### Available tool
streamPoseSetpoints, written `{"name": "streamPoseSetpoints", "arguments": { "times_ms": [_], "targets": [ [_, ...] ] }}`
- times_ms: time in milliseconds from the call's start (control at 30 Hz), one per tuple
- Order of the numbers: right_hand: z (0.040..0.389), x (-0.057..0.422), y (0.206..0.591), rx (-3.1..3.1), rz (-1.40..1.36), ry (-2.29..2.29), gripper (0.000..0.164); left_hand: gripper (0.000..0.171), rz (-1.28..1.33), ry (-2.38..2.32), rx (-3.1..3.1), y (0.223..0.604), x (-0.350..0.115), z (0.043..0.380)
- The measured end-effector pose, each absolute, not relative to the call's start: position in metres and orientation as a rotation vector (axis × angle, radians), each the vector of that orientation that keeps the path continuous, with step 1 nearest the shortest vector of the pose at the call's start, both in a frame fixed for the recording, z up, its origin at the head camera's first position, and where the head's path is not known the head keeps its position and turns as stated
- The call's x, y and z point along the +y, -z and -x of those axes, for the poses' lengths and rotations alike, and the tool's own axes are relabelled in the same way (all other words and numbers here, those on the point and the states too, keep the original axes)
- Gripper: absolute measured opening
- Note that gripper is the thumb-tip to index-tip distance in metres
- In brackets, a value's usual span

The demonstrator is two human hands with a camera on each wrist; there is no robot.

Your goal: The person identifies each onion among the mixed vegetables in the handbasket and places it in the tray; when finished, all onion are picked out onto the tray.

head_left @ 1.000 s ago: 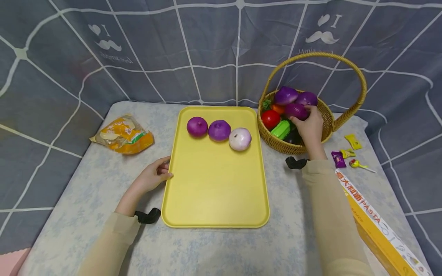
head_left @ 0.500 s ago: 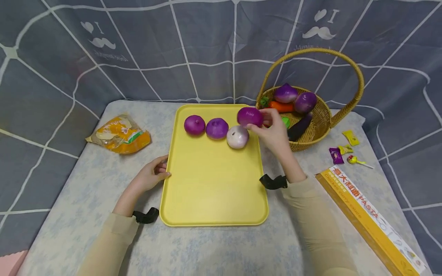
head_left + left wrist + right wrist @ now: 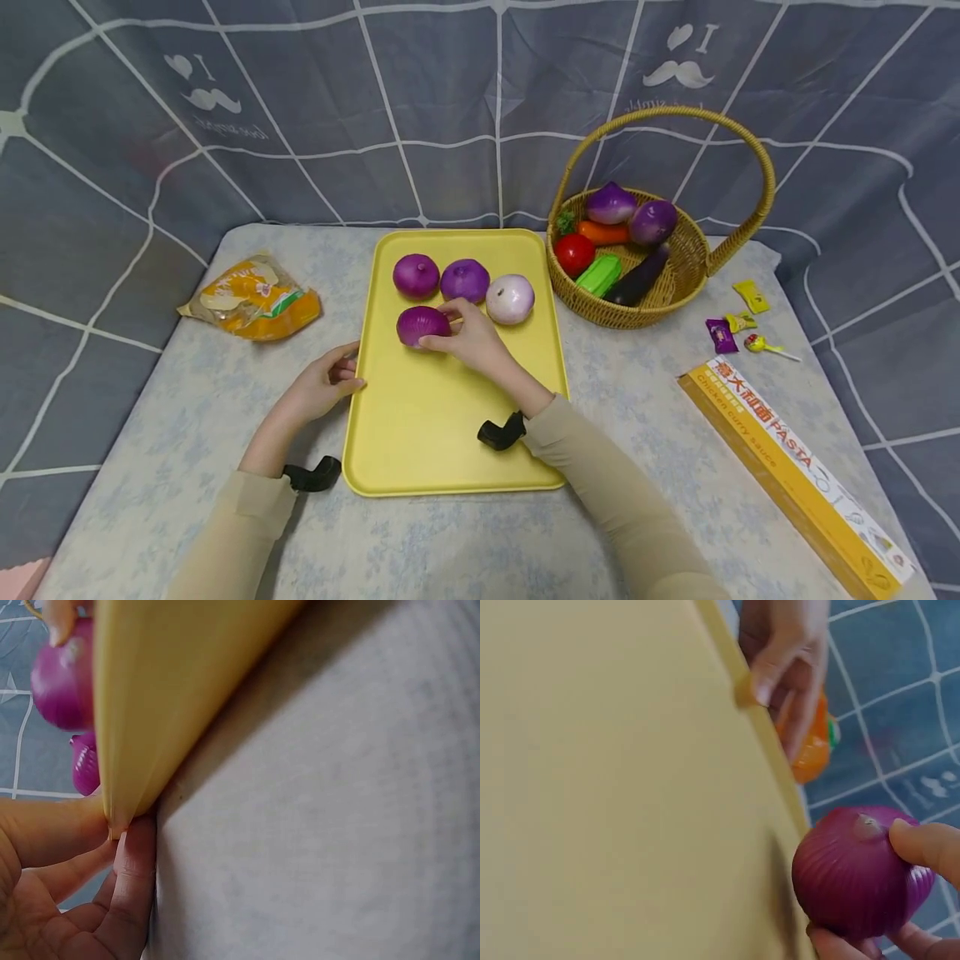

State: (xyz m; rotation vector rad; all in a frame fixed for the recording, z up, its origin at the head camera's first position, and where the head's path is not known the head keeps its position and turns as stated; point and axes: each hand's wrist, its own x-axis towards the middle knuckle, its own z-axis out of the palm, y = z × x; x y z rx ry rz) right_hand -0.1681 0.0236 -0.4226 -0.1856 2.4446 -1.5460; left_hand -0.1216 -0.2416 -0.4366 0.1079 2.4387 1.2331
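Note:
A purple onion (image 3: 420, 327) is gripped between the thumb and fingers of my right hand (image 3: 480, 342), over the upper left part of the yellow tray (image 3: 442, 433). In the right wrist view the held onion (image 3: 859, 877) shows its stem end beside the thumb. My left hand (image 3: 318, 387) pinches the tray's left rim, thumb on one side and a finger on the other, as the left wrist view shows at the tray's edge (image 3: 124, 817). Behind the held onion, two purple onions (image 3: 416, 277) and a pale white-purple onion (image 3: 511, 299) sit in a row on the tray.
Right of the tray stands a wicker basket (image 3: 637, 317) with a tall handle, holding a tomato, carrot, eggplant, green vegetable and two purple-white vegetables. Several candies (image 3: 722, 336) and a long pasta box (image 3: 795, 475) lie at the right. An orange bag (image 3: 255, 298) lies at the left.
My right hand has lifted a purple onion out of the basket and carried it left over the tray, in front of the row. The left hand has stayed at the tray's rim.

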Motion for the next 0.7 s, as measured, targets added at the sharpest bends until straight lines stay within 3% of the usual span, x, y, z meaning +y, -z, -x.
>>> {"name": "streamPoseSetpoints", "arguments": {
  "times_ms": [300,700],
  "targets": [
    [0.173,0.013,0.431,2.463,0.094,1.373,0.063,0.065,-0.102,-1.231,2.454,0.436,-0.240,0.122],
    [0.171,0.025,0.421,2.463,0.191,1.351,0.061,0.065,-0.081,-1.220,2.444,0.437,-0.241,0.123]
  ]
}}
